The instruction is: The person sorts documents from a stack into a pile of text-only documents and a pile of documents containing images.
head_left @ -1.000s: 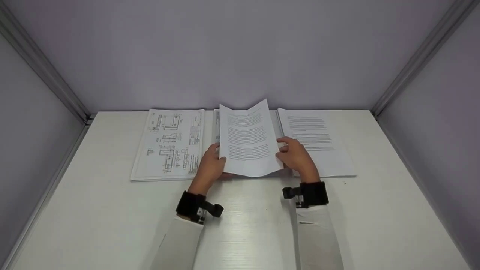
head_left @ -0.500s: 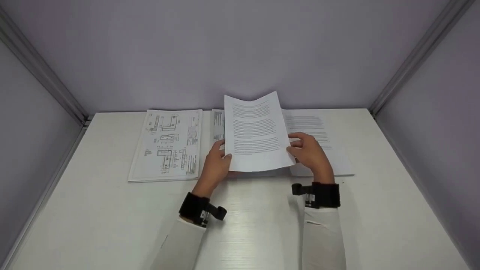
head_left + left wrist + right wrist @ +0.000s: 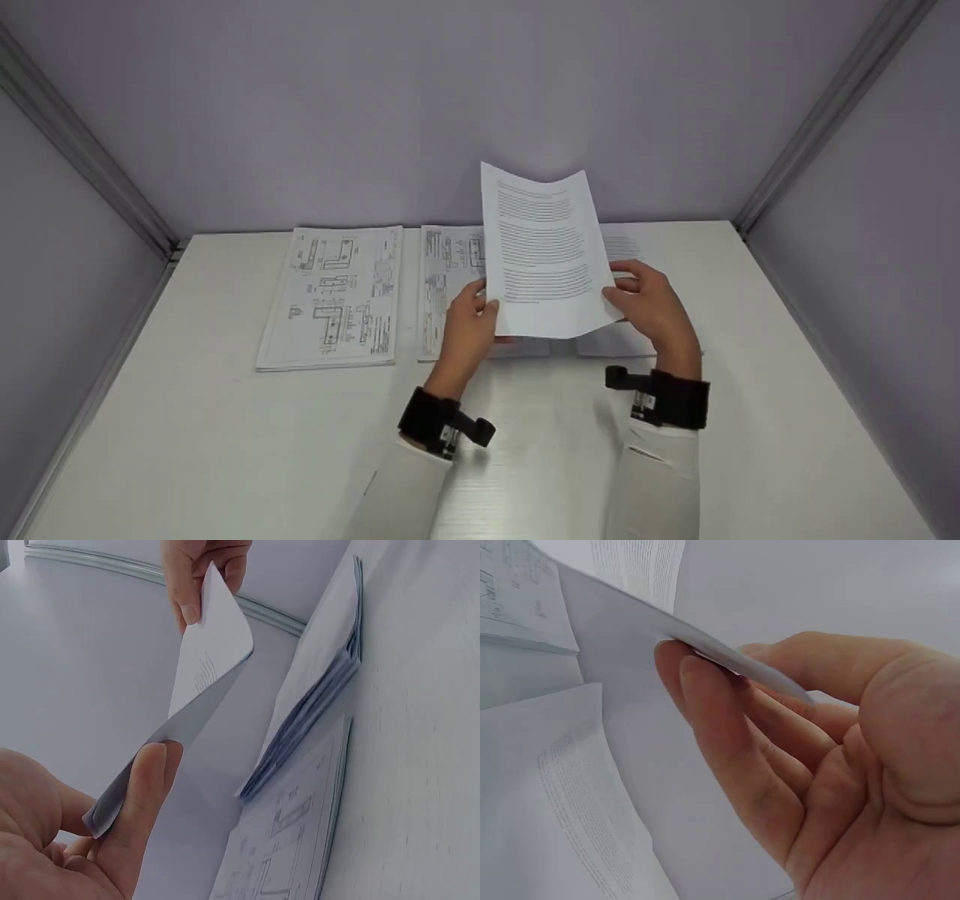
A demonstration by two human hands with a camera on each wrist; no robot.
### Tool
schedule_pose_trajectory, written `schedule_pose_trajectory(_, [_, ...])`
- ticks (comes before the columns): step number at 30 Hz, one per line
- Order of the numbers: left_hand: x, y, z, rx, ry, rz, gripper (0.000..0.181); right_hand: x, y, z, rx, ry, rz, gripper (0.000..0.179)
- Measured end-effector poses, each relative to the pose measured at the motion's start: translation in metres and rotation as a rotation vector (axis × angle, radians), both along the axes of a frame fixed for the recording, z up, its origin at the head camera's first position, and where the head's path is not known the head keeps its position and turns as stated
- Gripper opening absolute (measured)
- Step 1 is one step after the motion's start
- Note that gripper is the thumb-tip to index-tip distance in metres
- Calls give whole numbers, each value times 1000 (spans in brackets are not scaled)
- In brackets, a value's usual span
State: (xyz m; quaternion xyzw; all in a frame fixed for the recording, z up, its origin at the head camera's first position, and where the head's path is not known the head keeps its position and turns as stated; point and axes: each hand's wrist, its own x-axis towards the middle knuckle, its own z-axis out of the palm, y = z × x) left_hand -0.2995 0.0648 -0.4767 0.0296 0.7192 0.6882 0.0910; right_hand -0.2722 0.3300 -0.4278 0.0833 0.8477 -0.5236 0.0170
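A printed sheet of paper [image 3: 544, 247], bowed along its length, is held up between both hands over the gap between two stacks. My left hand [image 3: 469, 330] pinches its lower left edge, thumb on the printed face. On the opposite edge my right hand [image 3: 652, 307] has it between thumb and fingers. The left wrist view shows the raised sheet [image 3: 217, 652] above the stacks. Beneath it lies the middle stack of technical drawings [image 3: 450, 277], partly covered. The right stack of text pages [image 3: 622, 247] is partly hidden behind the sheet and right hand.
Another stack of technical drawings [image 3: 330, 300] lies at the left on the white table [image 3: 225, 450]. A grey wall [image 3: 465, 97] rises right behind the stacks, and side panels close off both sides.
Both hands have carried the sheet up and to the right, off the middle stack. More of that stack's drawing shows now, while the right stack is more covered.
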Motion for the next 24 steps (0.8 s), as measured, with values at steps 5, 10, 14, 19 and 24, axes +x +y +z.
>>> schedule_pose_trajectory(5, [7, 34, 0, -29, 46, 4, 49, 10, 16, 1, -21, 4, -63, 54])
schedule_pose_trajectory(10, [15, 61, 0, -99, 93, -40, 53, 19, 35, -6, -35, -24, -182, 51])
schedule_pose_trajectory(14, [22, 76, -2, -138, 125, -92, 59, 27, 51, -12, -69, -24, -247, 51])
schedule_pose_trajectory(19, [27, 87, -6, -157, 149, -160, 63, 33, 64, -19, -123, -15, -315, 54])
schedule_pose_trajectory(24, [32, 95, -10, -228, 127, -221, 64, 35, 73, -28, -161, -45, -400, 57])
